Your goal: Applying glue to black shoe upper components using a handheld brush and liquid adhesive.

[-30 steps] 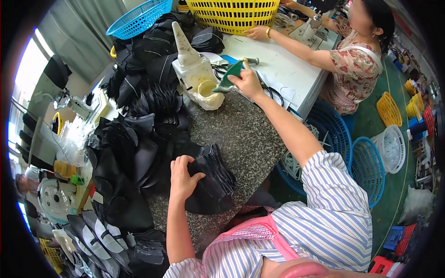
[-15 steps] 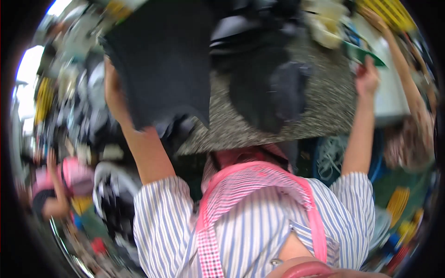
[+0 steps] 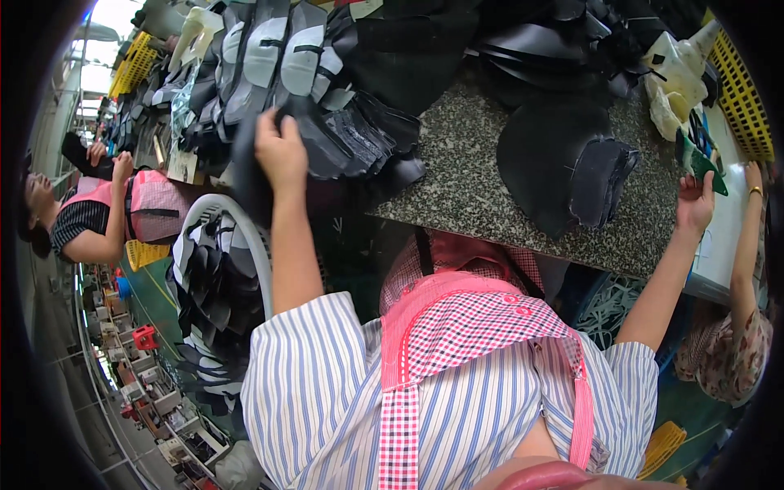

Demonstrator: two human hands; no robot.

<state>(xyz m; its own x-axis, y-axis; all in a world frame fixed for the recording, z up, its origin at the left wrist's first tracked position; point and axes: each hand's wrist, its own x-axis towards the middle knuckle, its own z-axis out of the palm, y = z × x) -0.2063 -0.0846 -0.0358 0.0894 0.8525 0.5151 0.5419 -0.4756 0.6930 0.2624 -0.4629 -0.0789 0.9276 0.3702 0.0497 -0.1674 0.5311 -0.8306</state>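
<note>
At the left side of the table, my left hand is closed on a dark sheet piece; the piece is blurred and hangs beside the hand, its grip partly hidden. Just right of it lie stacked black cut pieces. My right hand, at the table's right edge, is closed on a flat green piece. Between the hands, a large rounded black sheet lies on the speckled table, with a small stack of dark cut pieces on its right part.
Grey-and-black shaped pieces crowd the far left. A white basket of cut pieces stands below left. A whitish container and yellow crate are far right. Co-workers sit at left and right.
The large dark sheet no longer hangs in front of me. My left hand has moved inward across the view, with a blurred dark piece beside it. The view has turned and grown sharper.
</note>
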